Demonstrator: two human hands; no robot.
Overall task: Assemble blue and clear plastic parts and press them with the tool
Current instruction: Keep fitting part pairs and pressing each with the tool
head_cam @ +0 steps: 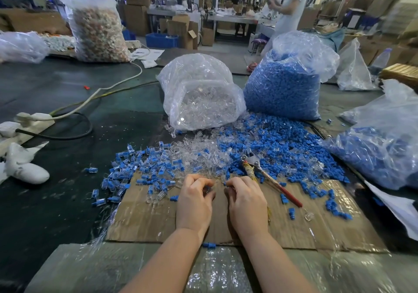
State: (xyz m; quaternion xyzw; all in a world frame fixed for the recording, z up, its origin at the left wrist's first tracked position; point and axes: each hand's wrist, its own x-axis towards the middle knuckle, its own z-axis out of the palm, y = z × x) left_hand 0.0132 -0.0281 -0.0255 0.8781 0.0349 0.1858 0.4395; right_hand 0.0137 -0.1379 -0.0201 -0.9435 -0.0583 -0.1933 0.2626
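both hands, left hand (pixel 195 199) and right hand (pixel 245 199), curled over cardboard (pixel 140 220)

no legible text, perhaps faint print on the distant papers (pixel 148 55)

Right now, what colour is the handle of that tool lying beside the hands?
Red, on the pressing tool lying on the cardboard; the head view shows it.

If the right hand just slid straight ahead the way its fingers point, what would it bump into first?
Probably the loose pile of clear and blue parts just beyond the fingertips of the right hand; the pressing tool lies slightly to its right, though depth is hard to judge.
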